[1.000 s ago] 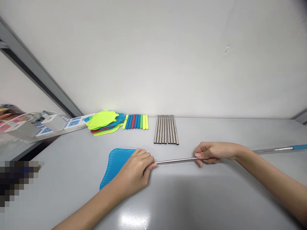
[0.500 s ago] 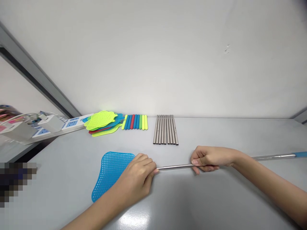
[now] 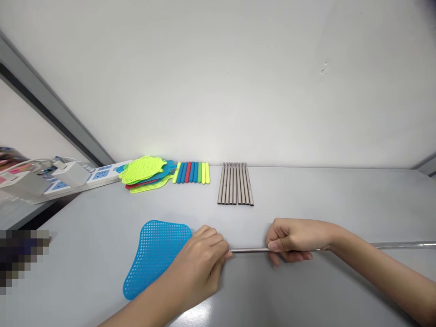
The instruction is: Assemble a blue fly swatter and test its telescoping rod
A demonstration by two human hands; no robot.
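A fly swatter with a blue mesh head (image 3: 160, 250) is held level just above or on the grey tabletop; which of the two I cannot tell. My left hand (image 3: 206, 259) is closed around it where the head meets the metal rod (image 3: 248, 250), hiding the joint. Farther along the rod, my right hand (image 3: 293, 238) pinches it between thumb and fingers. Past the right wrist the rod runs on to the right edge of the view, where its end is out of sight.
Behind my hands lie several steel tubes (image 3: 235, 184) in a row. Left of them sit several coloured handle grips (image 3: 191, 172) and a stack of mesh swatter heads (image 3: 145, 171). A power strip (image 3: 102, 175) with white plugs lines the far left, against the wall (image 3: 218, 81).
Both hands and the swatter have come slightly nearer to me. The right hand is a little closer to the left one, and the blue handle end has left the view at right.
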